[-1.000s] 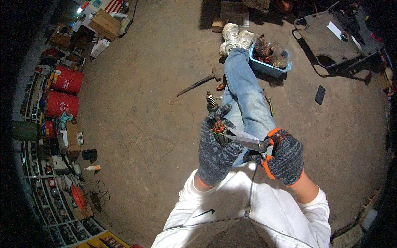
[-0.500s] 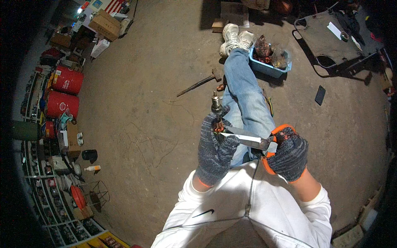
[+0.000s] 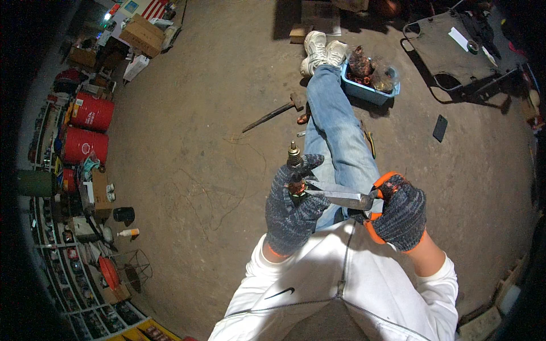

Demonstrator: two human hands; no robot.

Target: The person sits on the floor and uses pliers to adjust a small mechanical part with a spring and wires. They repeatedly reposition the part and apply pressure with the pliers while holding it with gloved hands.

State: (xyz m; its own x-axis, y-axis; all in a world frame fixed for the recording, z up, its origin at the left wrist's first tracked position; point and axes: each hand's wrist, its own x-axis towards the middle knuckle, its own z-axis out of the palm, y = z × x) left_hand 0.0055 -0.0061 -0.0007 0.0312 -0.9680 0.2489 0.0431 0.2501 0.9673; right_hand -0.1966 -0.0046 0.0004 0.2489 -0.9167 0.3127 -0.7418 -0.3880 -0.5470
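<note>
My left hand (image 3: 290, 210), in a dark knitted glove, grips a motor armature (image 3: 297, 187) with copper windings and an upright steel shaft on top. My right hand (image 3: 398, 210), gloved the same way, is closed on the orange handles of large shears (image 3: 347, 199). The shears’ blades point left and rest at the copper windings in my left hand. My jeans-clad legs (image 3: 335, 125) stretch out on the floor beneath.
A hammer (image 3: 270, 113) lies left of my legs, pliers (image 3: 371, 142) and a phone (image 3: 439, 128) to their right. A blue bin (image 3: 367, 94) of scrap sits beside my shoes, near a folding cot (image 3: 460, 54). Red drums (image 3: 85, 145), boxes (image 3: 142, 34) and shelving line the left side.
My left hand has shifted a little down and left with the armature, whose shaft now sits lower. My right hand has moved slightly right with the shears.
</note>
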